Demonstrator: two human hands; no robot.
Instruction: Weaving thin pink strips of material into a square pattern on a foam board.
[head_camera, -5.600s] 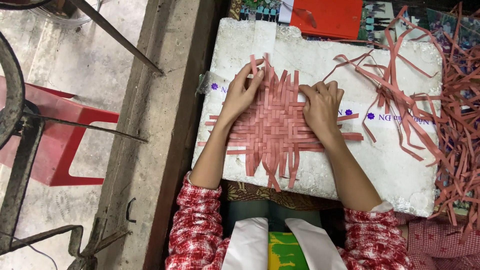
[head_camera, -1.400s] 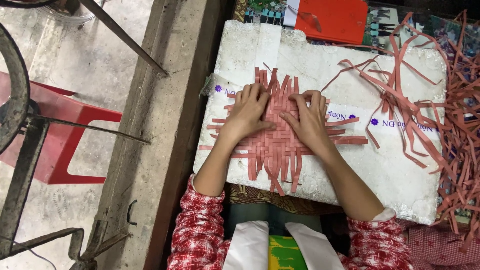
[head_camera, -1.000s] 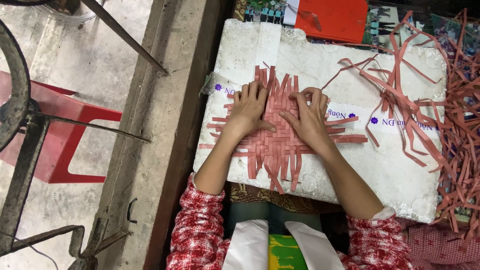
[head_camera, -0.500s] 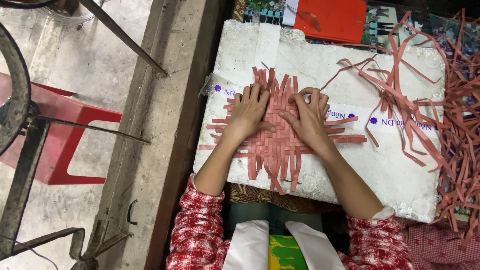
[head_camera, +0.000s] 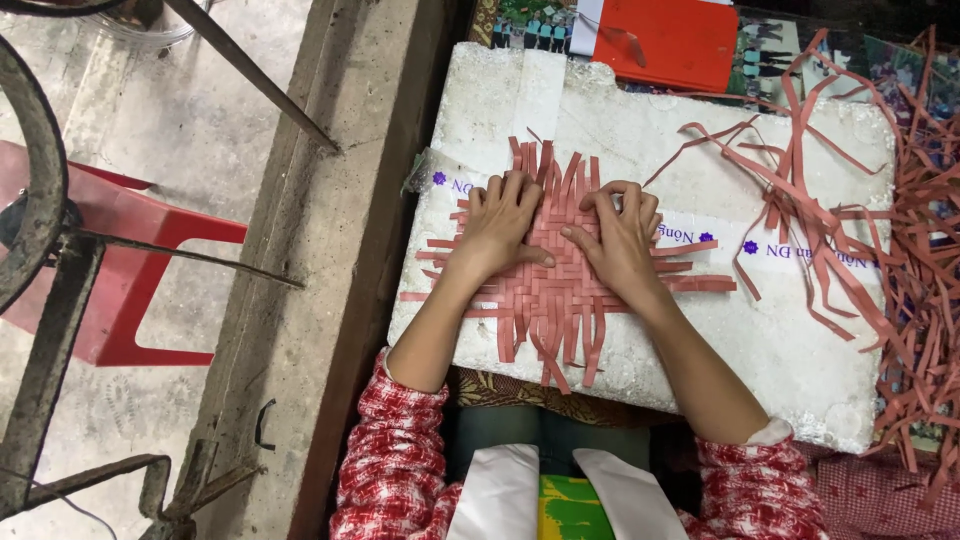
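A: How many hands do you have on the work?

B: Two. Your left hand (head_camera: 498, 232) lies flat on the left half of the woven mat (head_camera: 556, 276), fingers spread and pressing down. Your right hand (head_camera: 617, 237) rests on the right half, fingertips curled at the mat's upper edge; I cannot tell whether they pinch a strip. The thumbs nearly meet over the mat's middle.

A: And where does the mat sit?

B: One mat of reddish strips, flat on the one white foam block (head_camera: 700, 340) that serves as your worktop, left of the block's middle. Loose ends stick out of the mat on all four sides.

A: What else lies about the mat?

B: A tangle of loose strips (head_camera: 800, 200) lies to the mat's right on the block, too many to count, and a bigger heap (head_camera: 925, 300) spills past the block's right edge. One orange folder (head_camera: 665, 42) lies beyond the mat, off the block. One red plastic stool (head_camera: 140, 270) stands well to the mat's left, on the floor.
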